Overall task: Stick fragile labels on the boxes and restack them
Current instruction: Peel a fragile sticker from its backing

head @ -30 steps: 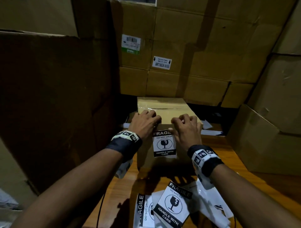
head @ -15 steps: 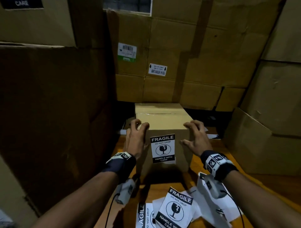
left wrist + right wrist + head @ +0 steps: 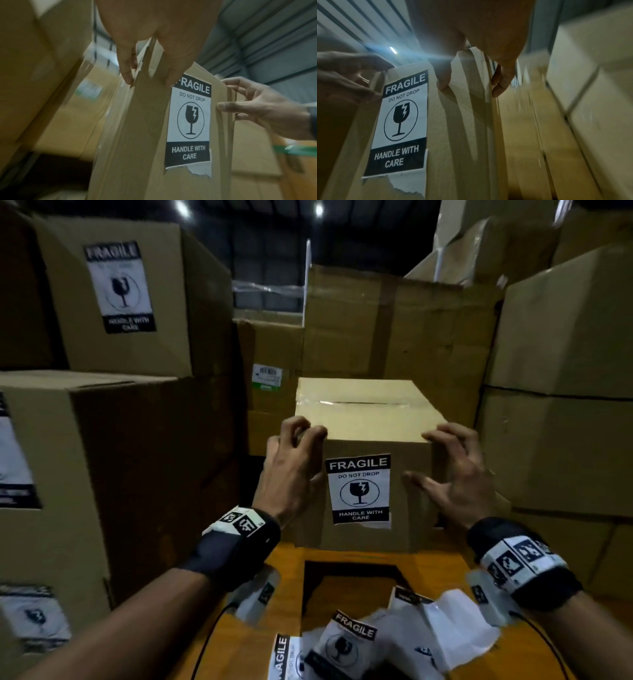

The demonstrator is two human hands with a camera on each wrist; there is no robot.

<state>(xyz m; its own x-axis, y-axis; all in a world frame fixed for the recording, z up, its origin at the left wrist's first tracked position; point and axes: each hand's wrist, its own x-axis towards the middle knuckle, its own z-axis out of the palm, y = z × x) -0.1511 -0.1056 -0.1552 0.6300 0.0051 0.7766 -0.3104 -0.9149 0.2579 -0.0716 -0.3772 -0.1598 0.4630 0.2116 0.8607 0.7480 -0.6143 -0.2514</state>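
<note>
Gripping the small brown cardboard box (image 3: 370, 419) at its two upper front corners, I have it in the centre of the head view, its base just above the orange wooden surface (image 3: 291, 563). My left hand (image 3: 291, 470) curls over the left top edge, fingers on the lid and thumb on the front face. My right hand (image 3: 455, 474) clasps the right corner the same way, thumb spread flat beside the black-and-white fragile label (image 3: 358, 489).

That label sits on the front face, but a ragged strip of white backing shows at its lower edge, so I judge it could peel if it rubs another carton.

My hold is only at the corners, not underneath. If the box is heavy, it could slip or tilt forward as I carry it toward the labelled brown stack (image 3: 113, 302) at the upper left.

The loose fragile labels (image 3: 346, 642) at the bottom of the frame could be swept off by my wrists.
</note>
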